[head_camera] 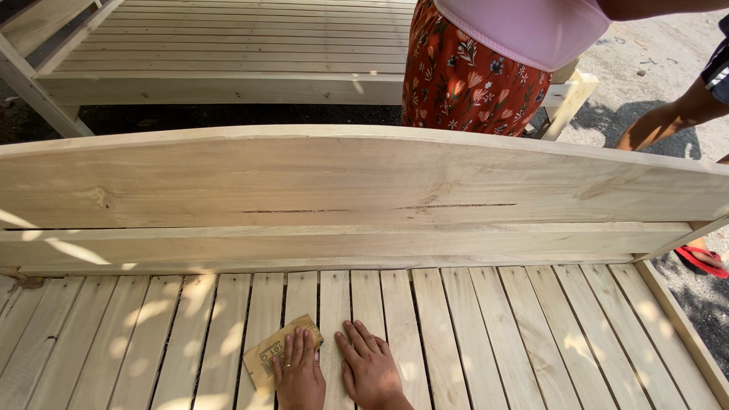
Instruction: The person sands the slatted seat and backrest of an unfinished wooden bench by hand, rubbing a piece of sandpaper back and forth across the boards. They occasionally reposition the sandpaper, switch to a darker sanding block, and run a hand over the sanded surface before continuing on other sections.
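The tan rectangular sheet of sandpaper lay on the pale wooden slats of the unfinished bed frame, under the left hand, fingers flat, pinning it. Right hand rested splayed and empty just beside. Step judged: sanding slats; next stroke needs steady downward pressure along the grain. Arched plank headboard stood beyond; another person in a red floral skirt behind it.

Pale, matt, unvarnished wooden slats; brown sandpaper sheet.

At twelve o'clock we see a second slatted frame; at one, a person's flowered skirt and pink top; at three, a red sandal.
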The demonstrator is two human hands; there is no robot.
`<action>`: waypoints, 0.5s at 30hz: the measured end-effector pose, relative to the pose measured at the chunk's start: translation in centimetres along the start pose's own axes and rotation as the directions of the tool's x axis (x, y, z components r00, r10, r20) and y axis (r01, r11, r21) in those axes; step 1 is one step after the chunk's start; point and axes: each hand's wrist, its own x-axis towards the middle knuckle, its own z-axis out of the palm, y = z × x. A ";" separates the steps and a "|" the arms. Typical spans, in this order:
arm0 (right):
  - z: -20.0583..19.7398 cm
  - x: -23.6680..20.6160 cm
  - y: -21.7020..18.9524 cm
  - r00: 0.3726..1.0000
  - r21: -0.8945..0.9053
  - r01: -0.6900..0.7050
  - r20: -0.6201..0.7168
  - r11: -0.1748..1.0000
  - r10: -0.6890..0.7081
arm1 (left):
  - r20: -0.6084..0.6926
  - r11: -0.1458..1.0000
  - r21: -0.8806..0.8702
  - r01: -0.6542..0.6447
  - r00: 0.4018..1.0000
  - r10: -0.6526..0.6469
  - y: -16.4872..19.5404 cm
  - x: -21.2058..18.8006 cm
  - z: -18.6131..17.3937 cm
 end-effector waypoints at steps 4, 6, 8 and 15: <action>0.2 0.1 0.2 1.000 -0.009 0.020 -0.022 1.000 -0.020 | 0.004 1.000 -0.001 0.004 1.000 -0.004 0.0 0.0 -0.1; 0.4 0.2 0.2 0.999 -0.012 0.024 -0.029 1.000 -0.025 | -0.008 1.000 -0.014 0.003 1.000 -0.003 -0.1 0.1 0.1; 0.4 0.3 0.1 1.000 -0.013 0.017 -0.026 1.000 -0.017 | -0.021 1.000 -0.029 -0.005 1.000 0.005 -0.2 0.1 0.2; -0.3 0.3 -0.2 1.000 -0.024 -0.008 0.001 1.000 0.008 | -0.027 0.999 -0.037 -0.022 0.999 0.021 -0.1 -0.3 0.0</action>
